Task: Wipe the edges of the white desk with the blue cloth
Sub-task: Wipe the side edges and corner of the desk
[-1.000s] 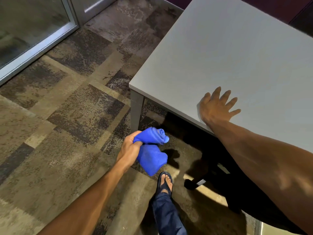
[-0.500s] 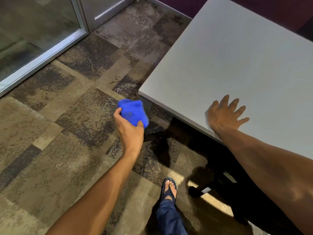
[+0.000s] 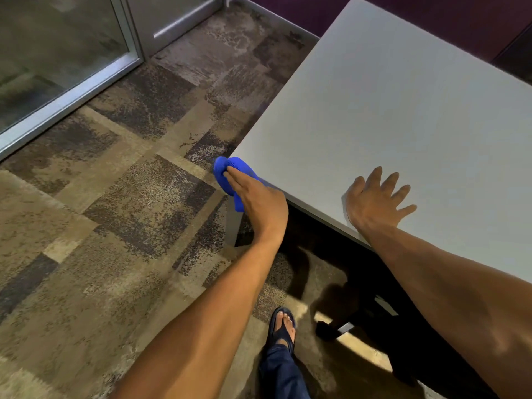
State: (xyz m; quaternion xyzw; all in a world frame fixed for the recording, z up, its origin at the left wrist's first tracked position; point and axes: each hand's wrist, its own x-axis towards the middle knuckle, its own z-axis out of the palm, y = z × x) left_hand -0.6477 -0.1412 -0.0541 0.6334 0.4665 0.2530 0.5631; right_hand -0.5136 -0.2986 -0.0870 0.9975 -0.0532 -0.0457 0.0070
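Left hand presses bunched blue microfibre cloth against flat white laminate desk corner at frame centre, right hand splayed flat; loose cloth may slip off.

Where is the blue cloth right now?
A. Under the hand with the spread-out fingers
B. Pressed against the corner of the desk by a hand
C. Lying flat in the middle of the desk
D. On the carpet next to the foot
B: the left hand presses the blue cloth against the near corner of the white desk, while the right hand lies flat on the desktop with nothing under it.
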